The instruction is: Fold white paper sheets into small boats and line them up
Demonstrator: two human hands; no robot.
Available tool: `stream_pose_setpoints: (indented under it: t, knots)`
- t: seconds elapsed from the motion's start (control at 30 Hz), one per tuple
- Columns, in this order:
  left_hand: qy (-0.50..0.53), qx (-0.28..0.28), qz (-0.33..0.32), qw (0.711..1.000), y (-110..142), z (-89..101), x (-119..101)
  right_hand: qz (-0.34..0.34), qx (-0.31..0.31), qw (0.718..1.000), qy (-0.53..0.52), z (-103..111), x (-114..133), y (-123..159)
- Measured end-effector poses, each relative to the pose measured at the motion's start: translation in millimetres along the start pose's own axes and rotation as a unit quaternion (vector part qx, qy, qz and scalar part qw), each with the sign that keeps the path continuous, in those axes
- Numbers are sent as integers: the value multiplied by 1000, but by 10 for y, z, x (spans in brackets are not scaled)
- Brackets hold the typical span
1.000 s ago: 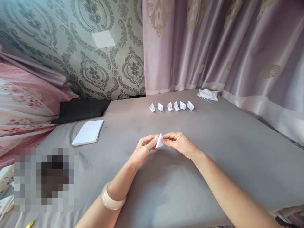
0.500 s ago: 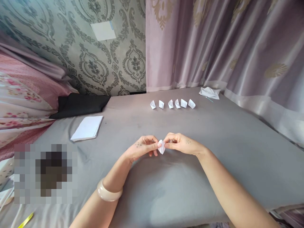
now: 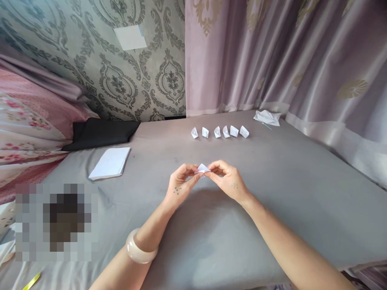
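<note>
my left hand (image 3: 180, 183) and right hand (image 3: 229, 180) each pinch one side of a small folded paper (image 3: 203, 167), thumbs and fingertips pressed on it, in the middle of the frame. half a second ago it showed as a narrow upright diamond; now it spreads wider with a point at the top, so i judge its shape is still being worked. beyond, upper centre, stand six paper shapes (image 3: 234, 131), their hollows too small to tell what they hold. a paper stack (image 3: 109, 162) lies left of centre, loose papers (image 3: 267, 118) upper right.
</note>
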State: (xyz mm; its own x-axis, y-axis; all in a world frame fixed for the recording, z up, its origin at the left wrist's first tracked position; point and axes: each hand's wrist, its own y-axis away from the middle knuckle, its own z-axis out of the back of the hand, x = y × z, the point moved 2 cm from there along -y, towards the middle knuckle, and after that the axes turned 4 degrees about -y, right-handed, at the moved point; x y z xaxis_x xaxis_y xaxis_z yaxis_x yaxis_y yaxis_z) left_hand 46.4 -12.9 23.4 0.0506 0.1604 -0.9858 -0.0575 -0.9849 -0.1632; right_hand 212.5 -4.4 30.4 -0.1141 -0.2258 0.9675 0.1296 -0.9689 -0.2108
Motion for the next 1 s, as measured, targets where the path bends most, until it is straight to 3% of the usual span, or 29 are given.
stream_pose_setpoints:
  t: [0.13,0.37,0.47,0.63,0.73,0.83,1.0]
  knots:
    - [35,-16,-7,999,-2,-21,-12,6,-4,1000,15,-2,2,5]
    - [97,-28,39,994,-1,-79,-30,4,13,999,-43,-32,33,12]
    - [97,-23,65,993,-9,-80,-18,-36,19,997,-67,-29,20,6]
    - [49,38,147,987,-35,-48,25,-135,67,984,-90,-26,4,0]
    - [7,58,149,987,-42,-26,49,-174,83,976,-101,-45,10,10]
    - [16,31,136,990,-49,-4,75,-206,78,966,-133,-77,-11,30]
    - [62,3,132,989,-48,-20,76,-283,151,934,-158,-175,-63,90]
